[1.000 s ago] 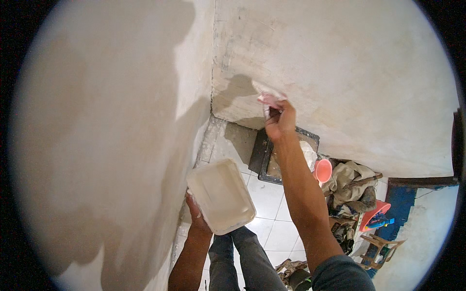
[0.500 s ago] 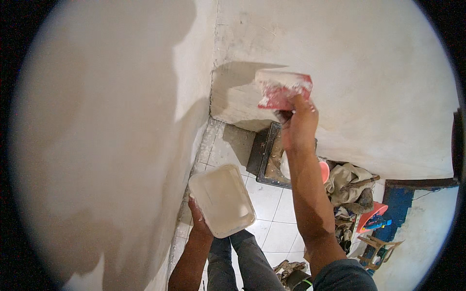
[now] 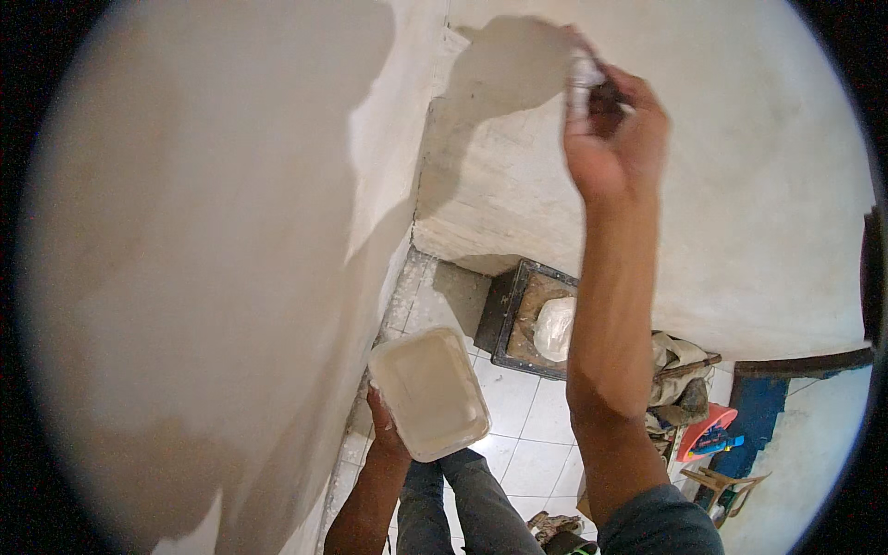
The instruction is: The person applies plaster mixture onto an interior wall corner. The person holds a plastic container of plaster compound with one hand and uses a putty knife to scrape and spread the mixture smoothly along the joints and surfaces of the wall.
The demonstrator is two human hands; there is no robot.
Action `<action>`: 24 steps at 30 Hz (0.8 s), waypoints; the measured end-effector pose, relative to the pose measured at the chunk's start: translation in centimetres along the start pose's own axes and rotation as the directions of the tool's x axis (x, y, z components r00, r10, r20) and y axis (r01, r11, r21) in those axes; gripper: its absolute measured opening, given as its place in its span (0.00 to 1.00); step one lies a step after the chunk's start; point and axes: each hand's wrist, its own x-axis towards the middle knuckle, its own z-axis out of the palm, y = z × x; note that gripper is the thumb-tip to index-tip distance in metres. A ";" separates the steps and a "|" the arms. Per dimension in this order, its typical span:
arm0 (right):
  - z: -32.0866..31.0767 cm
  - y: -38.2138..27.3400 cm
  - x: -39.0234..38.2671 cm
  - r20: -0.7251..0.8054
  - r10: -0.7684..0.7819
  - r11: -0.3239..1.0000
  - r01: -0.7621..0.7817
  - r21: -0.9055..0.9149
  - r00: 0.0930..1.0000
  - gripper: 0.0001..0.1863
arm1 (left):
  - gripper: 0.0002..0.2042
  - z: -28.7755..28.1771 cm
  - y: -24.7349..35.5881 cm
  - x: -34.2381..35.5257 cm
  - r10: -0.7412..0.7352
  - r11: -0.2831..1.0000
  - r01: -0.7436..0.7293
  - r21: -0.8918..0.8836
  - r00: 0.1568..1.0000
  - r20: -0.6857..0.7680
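Where half a second ago the scraper (image 3: pixel 583 74) turned its broad red face to view, it now shows nearly edge-on, blurred and white with paste, higher up the right wall (image 3: pixel 740 185). The right hand (image 3: pixel 622 148) has risen with it, fingers curled round the dark handle; whether the blade touches the wall, I cannot tell. The hand's shadow (image 3: pixel 509 69) has climbed too and meets the blade tip.

The tub (image 3: pixel 480 418) has barely shifted: it sits a touch lower in view, tilted, above the floor tiles (image 3: pixel 513 398) and just ahead of the legs (image 3: pixel 467 490). The left hand (image 3: pixel 383 421) supports it at the side near the left wall (image 3: pixel 203 277); most of its fingers are hidden by the tub, so how far they spread I cannot tell.

The right forearm (image 3: pixel 612 296) crosses in front of the black box (image 3: pixel 498 314), covering its right end, and the pink cup seen earlier beside the arm is out of sight. On the box lies a white bag (image 3: pixel 555 329), partly cut off by the arm. Beyond the forearm are a heap of cloth (image 3: pixel 677 356), a pink basin (image 3: pixel 708 427), a blue bottle (image 3: pixel 720 442) and a wooden chair (image 3: pixel 726 487).
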 end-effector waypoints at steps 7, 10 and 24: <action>-11.1 3.4 -6.2 0.086 -0.007 0.705 0.066 -0.706 0.996 0.10 | 0.46 -1.2 -0.5 0.4 -0.006 1.000 0.006 -0.004 1.000 -0.020; -17.3 5.1 -6.3 0.431 -0.041 -0.140 0.422 -0.896 0.901 0.07 | 0.46 -0.8 -0.3 -0.4 0.010 0.998 -0.005 0.058 0.996 -0.092; -19.2 10.2 4.5 0.552 0.785 -0.140 0.788 0.599 -0.280 0.05 | 0.47 -2.6 -2.3 0.2 0.031 1.000 -0.030 0.004 0.999 -0.042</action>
